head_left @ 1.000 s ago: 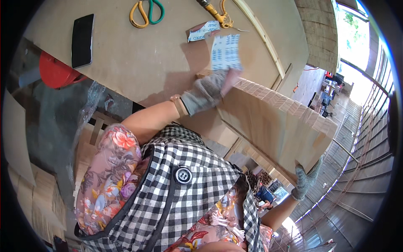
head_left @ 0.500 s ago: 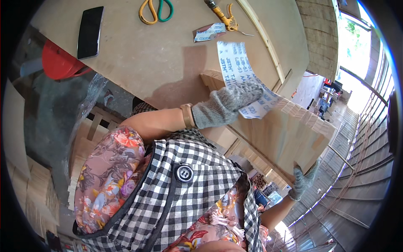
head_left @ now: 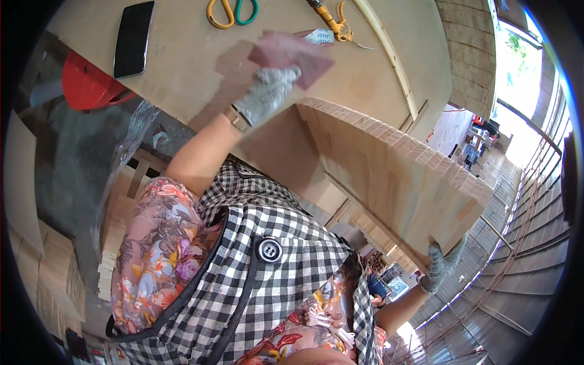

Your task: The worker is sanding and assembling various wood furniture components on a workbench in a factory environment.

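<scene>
My left hand [head_left: 267, 94], in a grey knit glove, holds a sheet of sandpaper [head_left: 289, 56] by its edge, above the table [head_left: 201, 79]. The sheet is blurred, and its reddish-brown side shows. To the right, a light wooden panel or stack of boards [head_left: 389, 176] stands tilted, its ridged long edge facing up. My gloved right hand [head_left: 443, 267] grips the lower right corner of this wood, thumb on the near face and fingers around the edge. A smaller piece of sandpaper [head_left: 321, 36] lies just beyond the held sheet.
A black phone [head_left: 134, 39], scissors with yellow and green handles [head_left: 228, 12] and a yellow blow gun [head_left: 334, 23] lie on the table. A wooden strip [head_left: 389, 58] runs along its right part. Left of the table stands a red stool [head_left: 88, 85]; wood pieces [head_left: 58, 267] are stacked lower left.
My left hand has swung left, away from the wood's upper edge, with the sandpaper. The sheet's printed white back faced me before; now its reddish-brown side does. My right hand keeps its place.
</scene>
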### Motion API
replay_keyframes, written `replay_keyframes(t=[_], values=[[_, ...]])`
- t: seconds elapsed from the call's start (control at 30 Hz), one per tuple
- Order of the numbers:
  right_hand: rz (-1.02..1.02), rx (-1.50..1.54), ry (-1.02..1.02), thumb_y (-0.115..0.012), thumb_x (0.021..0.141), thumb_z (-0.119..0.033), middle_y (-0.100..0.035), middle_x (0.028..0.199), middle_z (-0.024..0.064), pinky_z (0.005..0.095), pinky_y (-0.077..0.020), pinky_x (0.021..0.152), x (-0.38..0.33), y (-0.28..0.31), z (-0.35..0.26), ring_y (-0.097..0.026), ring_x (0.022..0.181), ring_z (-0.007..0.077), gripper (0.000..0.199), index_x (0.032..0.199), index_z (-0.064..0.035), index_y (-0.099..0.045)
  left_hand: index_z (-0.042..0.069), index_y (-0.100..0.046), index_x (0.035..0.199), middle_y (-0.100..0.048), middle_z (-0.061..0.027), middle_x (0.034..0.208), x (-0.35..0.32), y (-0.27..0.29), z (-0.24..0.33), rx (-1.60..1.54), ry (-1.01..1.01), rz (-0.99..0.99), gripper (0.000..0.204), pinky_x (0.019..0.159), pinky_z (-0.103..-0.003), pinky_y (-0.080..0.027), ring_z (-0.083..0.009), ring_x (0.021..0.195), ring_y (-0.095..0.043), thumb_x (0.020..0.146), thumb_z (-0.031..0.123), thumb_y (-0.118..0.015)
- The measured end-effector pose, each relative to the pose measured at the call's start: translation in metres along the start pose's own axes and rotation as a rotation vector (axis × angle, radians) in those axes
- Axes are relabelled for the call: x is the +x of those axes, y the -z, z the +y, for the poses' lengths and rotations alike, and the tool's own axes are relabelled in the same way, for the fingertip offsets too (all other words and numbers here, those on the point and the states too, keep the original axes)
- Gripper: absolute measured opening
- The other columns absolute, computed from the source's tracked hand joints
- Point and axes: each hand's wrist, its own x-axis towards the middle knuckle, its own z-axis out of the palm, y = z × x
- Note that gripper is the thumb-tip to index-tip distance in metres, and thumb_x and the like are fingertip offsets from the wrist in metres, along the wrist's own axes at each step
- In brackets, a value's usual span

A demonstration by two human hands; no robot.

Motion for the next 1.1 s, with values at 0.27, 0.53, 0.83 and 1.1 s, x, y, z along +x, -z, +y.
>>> replay_keyframes(t=[0.27,0.53,0.83,1.1], values=[[0.044,0.017,-0.087,-0.078,0.06,-0.022,-0.046,0.124,0.0099,0.0342,-0.0385,0.094,0.0,-0.003,-0.025,-0.046,0.111,0.0219,0.087,0.132,0.0,-0.036,-0.004,-0.054,0.113,-0.063,-0.0139,0.095,0.05,-0.002,-0.011,0.719,-0.159,-0.112,0.03,0.072,-0.027,-0.051,-0.0215,0.079,-0.064,0.084,0.004,-0.051],[0.04,-0.069,-0.015,-0.079,0.053,-0.027,-0.057,0.108,0.0118,0.0346,-0.0467,0.083,0.02,-0.032,-0.01,-0.057,0.095,0.0211,0.083,0.125,-0.0032,-0.045,0.001,-0.058,0.102,-0.061,-0.012,0.082,-0.017,-0.125,-0.035,0.057,-0.093,-0.1,0.024,0.064,-0.037,-0.045,-0.0249,0.082,-0.057,0.082,0.008,-0.046],[0.003,-0.03,-0.026,-0.081,0.052,-0.03,-0.056,0.114,0.0125,0.0352,-0.0425,0.091,0.037,-0.054,-0.028,-0.054,0.104,0.0217,0.087,0.125,0.0002,-0.045,0.01,-0.044,0.127,-0.06,-0.0144,0.108,0.125,0.022,0.18,-0.474,-0.455,-0.213,0.051,0.084,-0.038,-0.047,-0.0307,0.097,-0.058,0.077,0.003,-0.044],[0.01,-0.066,-0.047,-0.084,0.05,-0.028,-0.06,0.111,0.0124,0.0358,-0.0435,0.091,0.025,-0.042,-0.026,-0.057,0.103,0.0204,0.085,0.123,-0.0026,-0.048,0.008,-0.052,0.114,-0.059,-0.018,0.099,0.13,-0.004,0.163,0.412,-0.658,-0.781,0.036,0.076,-0.04,-0.049,-0.033,0.09,-0.058,0.079,0.009,-0.047]])
